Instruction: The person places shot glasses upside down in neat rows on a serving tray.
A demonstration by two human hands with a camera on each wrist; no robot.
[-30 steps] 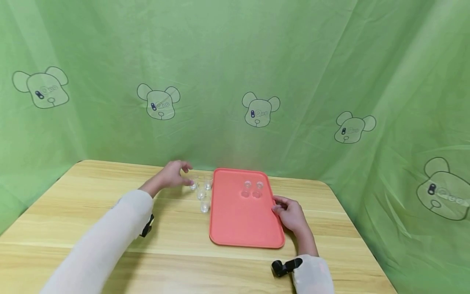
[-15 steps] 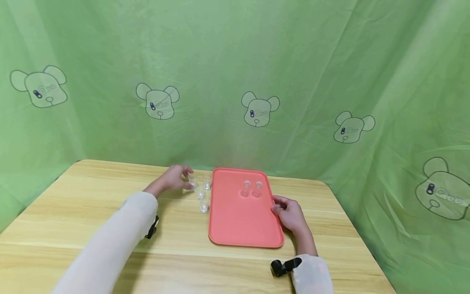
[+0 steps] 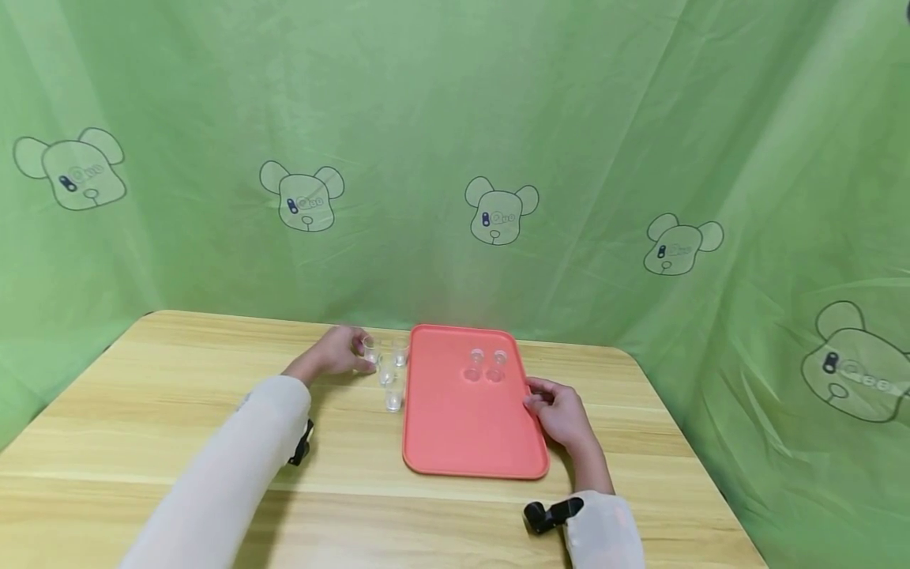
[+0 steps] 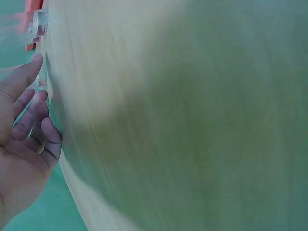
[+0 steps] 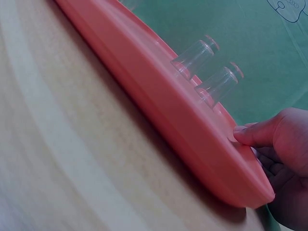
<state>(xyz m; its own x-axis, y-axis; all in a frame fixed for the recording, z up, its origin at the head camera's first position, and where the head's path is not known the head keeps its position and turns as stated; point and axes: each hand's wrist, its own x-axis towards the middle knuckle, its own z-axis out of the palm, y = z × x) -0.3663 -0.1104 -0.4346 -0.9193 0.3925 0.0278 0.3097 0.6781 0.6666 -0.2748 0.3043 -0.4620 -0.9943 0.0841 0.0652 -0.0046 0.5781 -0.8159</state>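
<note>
My left hand [image 3: 341, 350] has its thumb and fingers around a small clear shot glass [image 3: 372, 352] at the back of the table, seemingly pinching it. In the left wrist view, that shot glass [image 4: 42, 79] is partly covered by the thumb. Three more shot glasses [image 3: 394, 397] stand upright close by, along the left side of a red tray [image 3: 469, 435]. Two shot glasses [image 5: 195, 57] sit upside down on the tray, towards its far right. My right hand [image 3: 563, 412] grips the tray's right rim, thumb on top; its other fingers are partly hidden.
The wooden table [image 3: 341, 506] runs back to a green curtain [image 3: 405, 118] printed with bear heads, which also encloses the sides. A black wrist camera [image 3: 550, 518] sits at the right sleeve.
My left hand has moved slightly right and closed in on the leftmost shot glass. The right hand keeps its grip on the tray, which stays in place.
</note>
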